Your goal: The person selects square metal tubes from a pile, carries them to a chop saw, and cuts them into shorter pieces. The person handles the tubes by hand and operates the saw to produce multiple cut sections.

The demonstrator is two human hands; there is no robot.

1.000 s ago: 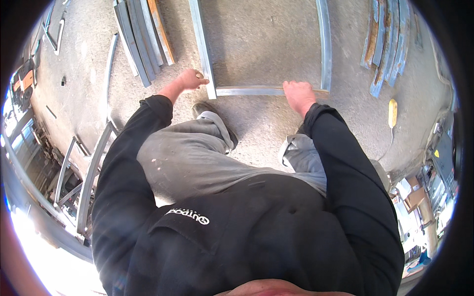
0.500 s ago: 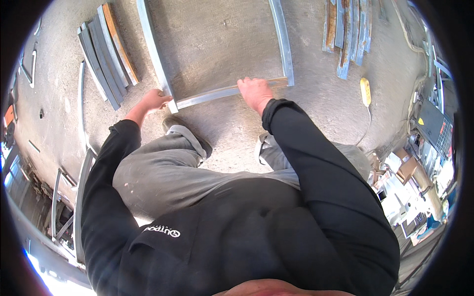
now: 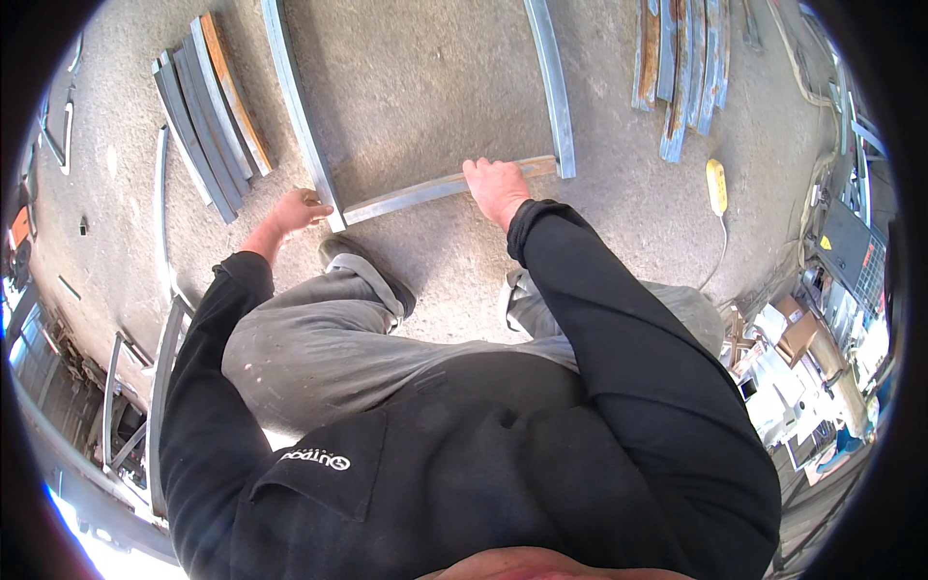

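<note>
On the grey concrete floor (image 3: 435, 87), one straight steel crossbar with rust-brown patches (image 3: 406, 200) lies between the near ends of two long grey-blue steel bars: the left long bar (image 3: 301, 121) and the right long bar (image 3: 554, 87). Its long axis runs left to right, right end slightly farther; both long bars run near to far.

The right hand (image 3: 498, 188) is the nearer one: it grasps the crossbar from above, right of mid-length. The left hand (image 3: 293, 215) is at the near end of the left long bar, fingers curled against its outer side; whether it grips cannot be told. From the left hand, the crossbar lies to the right, past that bar.

Count: crossbar, one; long bars, two; stacks, two. The far-left stack of grey and rusty bars (image 3: 198, 121) and the far-right stack of rust-streaked bars (image 3: 686, 72) each contain at least four. One yellow elongated device with a thin cable (image 3: 715, 184) lies at right.
</note>
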